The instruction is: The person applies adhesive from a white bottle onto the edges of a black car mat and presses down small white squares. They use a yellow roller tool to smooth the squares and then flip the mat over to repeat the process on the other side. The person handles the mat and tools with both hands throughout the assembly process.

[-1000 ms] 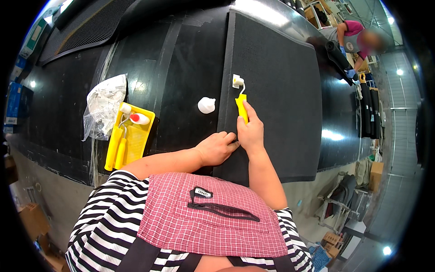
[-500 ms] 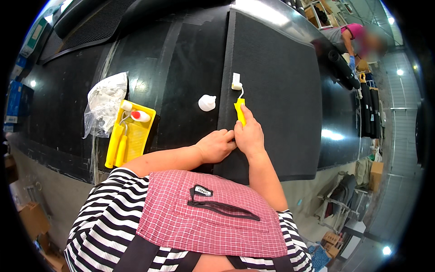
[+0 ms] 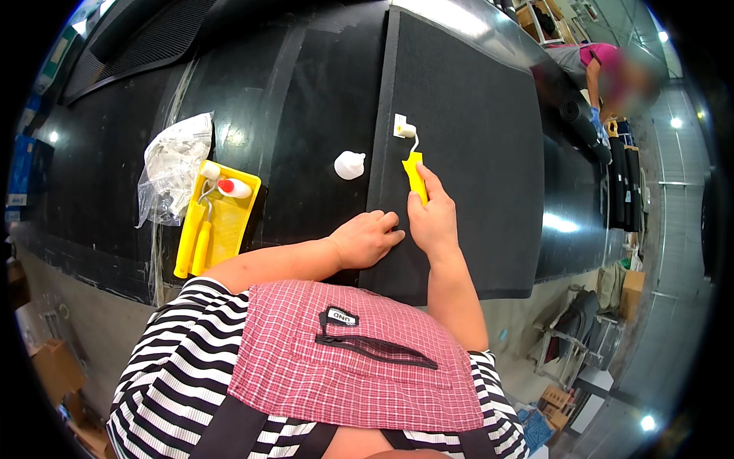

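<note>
My right hand (image 3: 433,220) grips the yellow handle of a small roller (image 3: 411,157), whose white head rests at the left edge of a dark textured mat (image 3: 474,161). My left hand (image 3: 368,238) lies flat, fingers together, pressing on the mat's near left edge just beside my right hand. The mat lies on a glossy black table (image 3: 306,138). A small white bottle (image 3: 349,164) lies on the table left of the roller.
A yellow paint tray (image 3: 229,222) at the left holds two yellow-handled rollers and a red-capped tube. A crumpled clear plastic bag (image 3: 172,164) lies beside it. Another person (image 3: 604,73) bends over at the table's far right. Boxes and a chair stand on the floor.
The roller and my right hand have slid a little toward me along the mat's left edge. My left hand stays pressed in place.
</note>
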The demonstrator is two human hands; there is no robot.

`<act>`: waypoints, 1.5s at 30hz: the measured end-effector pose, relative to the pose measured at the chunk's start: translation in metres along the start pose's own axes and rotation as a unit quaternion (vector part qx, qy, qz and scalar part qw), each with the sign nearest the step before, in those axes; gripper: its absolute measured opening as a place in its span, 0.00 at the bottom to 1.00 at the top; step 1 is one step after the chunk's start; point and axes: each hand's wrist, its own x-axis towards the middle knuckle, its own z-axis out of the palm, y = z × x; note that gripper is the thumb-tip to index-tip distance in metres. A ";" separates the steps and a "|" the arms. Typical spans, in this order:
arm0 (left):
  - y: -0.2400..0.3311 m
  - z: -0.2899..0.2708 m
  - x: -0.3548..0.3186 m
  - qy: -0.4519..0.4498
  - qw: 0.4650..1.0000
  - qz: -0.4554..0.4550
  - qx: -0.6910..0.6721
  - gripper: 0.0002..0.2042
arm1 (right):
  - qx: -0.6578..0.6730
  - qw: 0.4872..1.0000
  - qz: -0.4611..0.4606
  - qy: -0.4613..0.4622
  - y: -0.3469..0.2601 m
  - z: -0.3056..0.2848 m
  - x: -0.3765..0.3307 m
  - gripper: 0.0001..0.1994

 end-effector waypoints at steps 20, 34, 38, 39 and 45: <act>0.000 -0.003 -0.001 -0.015 1.000 -0.007 -0.022 0.14 | -0.070 0.997 -0.017 0.007 -0.008 0.005 0.061 0.25; -0.002 0.000 0.000 0.001 1.000 -0.002 -0.026 0.10 | -0.064 0.998 -0.008 -0.019 0.012 0.019 0.011 0.26; -0.003 0.002 -0.002 -0.015 1.000 -0.006 -0.012 0.07 | -0.094 0.994 0.014 -0.052 0.005 0.015 -0.001 0.27; -0.003 0.002 -0.002 -0.013 1.000 -0.005 -0.008 0.06 | -0.097 0.994 0.013 -0.054 0.005 0.013 -0.002 0.27; 0.000 0.001 -0.001 0.006 1.000 -0.002 -0.021 0.11 | -0.060 0.996 0.029 -0.055 -0.001 -0.007 -0.009 0.26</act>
